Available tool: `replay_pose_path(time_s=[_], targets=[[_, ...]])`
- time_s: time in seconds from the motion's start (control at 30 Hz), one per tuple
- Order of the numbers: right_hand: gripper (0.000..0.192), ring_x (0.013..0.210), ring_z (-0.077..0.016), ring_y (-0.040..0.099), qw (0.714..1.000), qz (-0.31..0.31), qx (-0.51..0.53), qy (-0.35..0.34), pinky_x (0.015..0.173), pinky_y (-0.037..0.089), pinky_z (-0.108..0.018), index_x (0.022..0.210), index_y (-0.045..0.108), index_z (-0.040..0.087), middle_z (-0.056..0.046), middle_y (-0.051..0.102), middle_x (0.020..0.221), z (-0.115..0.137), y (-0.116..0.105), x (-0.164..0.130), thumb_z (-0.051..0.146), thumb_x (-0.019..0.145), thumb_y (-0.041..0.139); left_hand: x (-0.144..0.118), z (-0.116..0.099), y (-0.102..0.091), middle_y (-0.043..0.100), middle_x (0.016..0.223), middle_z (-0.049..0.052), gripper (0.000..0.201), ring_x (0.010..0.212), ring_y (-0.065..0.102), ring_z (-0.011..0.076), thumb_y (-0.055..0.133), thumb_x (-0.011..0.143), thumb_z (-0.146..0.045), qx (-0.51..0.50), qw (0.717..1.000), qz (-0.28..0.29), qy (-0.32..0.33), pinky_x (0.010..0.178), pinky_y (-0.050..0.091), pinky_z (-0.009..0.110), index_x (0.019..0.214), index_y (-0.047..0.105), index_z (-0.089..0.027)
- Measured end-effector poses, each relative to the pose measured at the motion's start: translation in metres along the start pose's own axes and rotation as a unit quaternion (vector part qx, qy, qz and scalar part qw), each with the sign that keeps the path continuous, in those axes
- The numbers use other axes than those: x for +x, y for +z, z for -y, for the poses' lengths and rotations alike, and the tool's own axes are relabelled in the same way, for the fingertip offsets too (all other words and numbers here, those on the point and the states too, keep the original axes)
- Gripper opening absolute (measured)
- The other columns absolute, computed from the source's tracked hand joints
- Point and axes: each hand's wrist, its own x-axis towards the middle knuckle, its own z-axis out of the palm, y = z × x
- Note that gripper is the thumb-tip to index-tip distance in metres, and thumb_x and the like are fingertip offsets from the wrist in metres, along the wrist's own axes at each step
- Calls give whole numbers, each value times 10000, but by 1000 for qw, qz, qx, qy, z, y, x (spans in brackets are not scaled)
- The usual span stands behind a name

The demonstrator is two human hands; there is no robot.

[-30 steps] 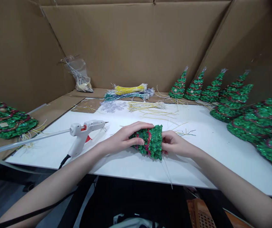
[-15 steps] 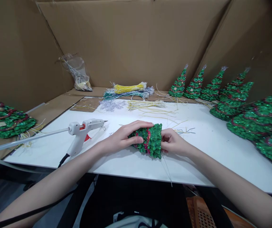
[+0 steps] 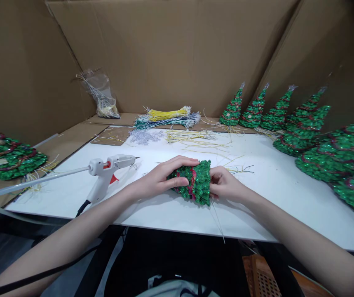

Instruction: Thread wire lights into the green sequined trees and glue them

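A green sequined tree ornament (image 3: pixel 199 182) with red bands lies on its side over the white board (image 3: pixel 170 210). My left hand (image 3: pixel 161 178) is wrapped around its narrow end. My right hand (image 3: pixel 225 185) presses against its wide base, where thin wires (image 3: pixel 217 220) stick out toward me over the board's front edge.
A white glue gun (image 3: pixel 109 168) with a clear glue stick lies left of my hands. Bundles of yellow, green and silver wires (image 3: pixel 167 117) lie at the back. Several finished trees (image 3: pixel 300 128) line the right side, another tree (image 3: pixel 6 154) lies far left. Cardboard walls (image 3: pixel 170 49) surround the bench.
Both hands and the tree have stayed nearly still; the view has shifted very slightly.
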Motion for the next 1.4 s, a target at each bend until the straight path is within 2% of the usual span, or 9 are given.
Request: replay_pose_path(time_s=[0.23,0.67,0.83,1.07,1.4], targets=[[99,352,-67,434,1000,2,-4,2,369,333,-188,596,574,138,42,507,424,0,-1,0,158,689,547,0,2,-2,491,1428,77,444,1330,440,238,540,955,-328,4,1000,6,3,1113,343,376,1387,463,-263],[123,372,-73,445,1000,8,-3,5,384,354,-196,591,595,132,33,510,432,4,-1,-2,156,711,578,1,-4,-11,416,1491,69,467,1394,373,236,518,962,-271,-34,997,68,-8,1150,308,371,1419,424,-265],[105,368,-75,449,1000,1,5,11,379,361,-195,593,590,136,36,509,424,1,-2,-1,163,695,591,2,-5,-12,374,1522,64,470,1418,336,225,485,982,-287,-42,994,90,-34,1152,311,372,1438,374,-255],[132,358,-74,462,1000,-2,15,15,364,368,-187,559,554,144,39,515,419,1,-7,0,159,681,600,9,-5,-15,398,1496,58,484,1375,380,216,485,985,-323,-26,992,110,-59,1094,363,326,1441,345,-244],[119,355,-76,486,999,-6,33,4,357,368,-179,586,590,127,30,549,421,-5,-8,0,144,700,618,12,-4,-13,434,1450,83,496,1316,431,224,514,971,-330,-14,993,108,-50,1036,401,323,1425,347,-217]])
